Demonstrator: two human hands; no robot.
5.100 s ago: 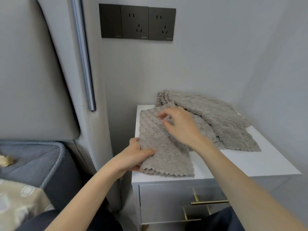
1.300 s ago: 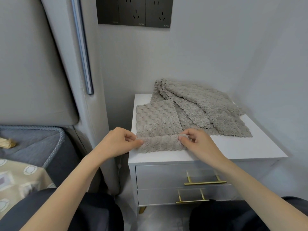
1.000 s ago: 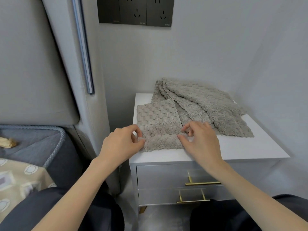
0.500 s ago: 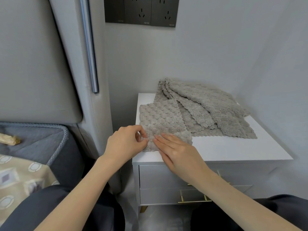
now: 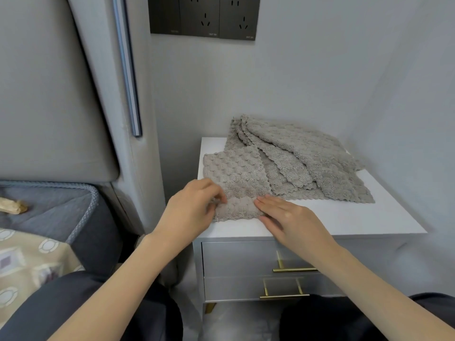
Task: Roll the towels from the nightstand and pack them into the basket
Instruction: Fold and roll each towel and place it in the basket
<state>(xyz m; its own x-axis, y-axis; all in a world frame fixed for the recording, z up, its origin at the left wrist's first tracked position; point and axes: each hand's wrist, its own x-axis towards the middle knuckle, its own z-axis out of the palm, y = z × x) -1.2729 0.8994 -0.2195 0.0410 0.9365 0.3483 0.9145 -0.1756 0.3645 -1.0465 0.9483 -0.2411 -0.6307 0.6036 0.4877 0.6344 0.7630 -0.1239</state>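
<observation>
Wide nightstand [image 5: 344, 217]: bare white top open from 3 to 5 o'clock of cloth; drawers [image 5: 241, 257] partly behind right arm. Heaped pile [image 5: 315, 163] at 1 o'clock, layers overlap, count unclear. Single towel [image 5: 234, 171] at 10 o'clock, near end rolled, close to front edge. Roll's left end pinched by left hand [image 5: 189, 212], fingertips half hidden. Roll's right end under right hand [image 5: 290, 220], fingers straight, together, pressing flat.

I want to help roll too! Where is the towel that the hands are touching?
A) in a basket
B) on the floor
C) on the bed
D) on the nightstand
D: the towel lies on the nightstand; the left hand pinches its rolled edge, the right hand presses on it.
</observation>
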